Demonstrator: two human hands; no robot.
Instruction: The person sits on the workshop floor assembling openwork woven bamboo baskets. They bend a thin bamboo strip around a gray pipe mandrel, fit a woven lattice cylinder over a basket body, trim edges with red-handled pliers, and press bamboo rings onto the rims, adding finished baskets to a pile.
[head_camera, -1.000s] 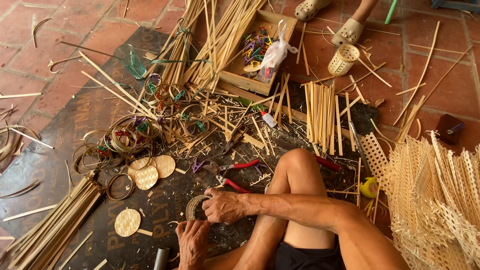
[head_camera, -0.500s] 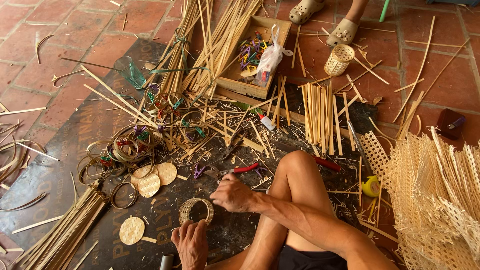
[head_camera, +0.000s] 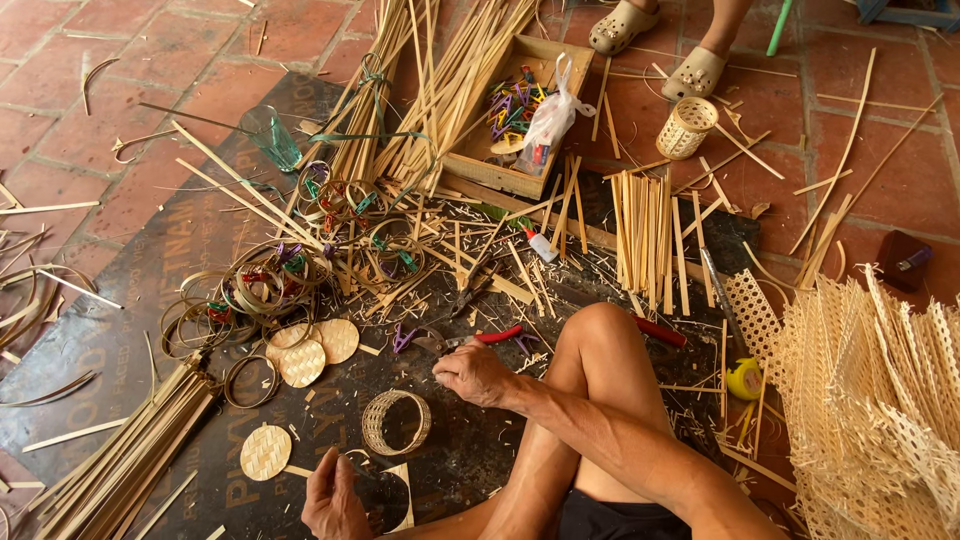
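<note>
Fig.: brick-tile floor (head_camera: 120, 60) w/ a dark printed mat (head_camera: 130, 330) as my work surface, seen from above; my bent knee (head_camera: 600, 330) sits at centre. My right hand (head_camera: 475, 372) rests on the mat just by the red-handled pliers (head_camera: 480, 338), fingers curled and touching them; whether they actually grip, I cannot tell. My left hand (head_camera: 335, 500), at 6 o'clock, lies low on the mat, fingers loosely bent over a thin strip; grip unclear. Between both hands stands the small woven ring (head_camera: 396, 422), upright, apart from either hand.

Progress (my est.): the ring wall looks woven but has no base or rim binding yet. Three round woven discs (head_camera: 310, 355) at 9 o'clock of the ring, plus one more disc (head_camera: 265, 452) at 8, seem ready as bases. Coiled hoops (head_camera: 260, 290) w/ coloured clips lie at 10 o'clock; strip bundles (head_camera: 420, 90) and a wooden box (head_camera: 510, 110) at 12. A finished small basket (head_camera: 688, 127) at 1 o'clock, near another person's sandalled feet (head_camera: 660, 45). Open-weave sheets (head_camera: 880, 400) pile at 3 o'clock.
</note>
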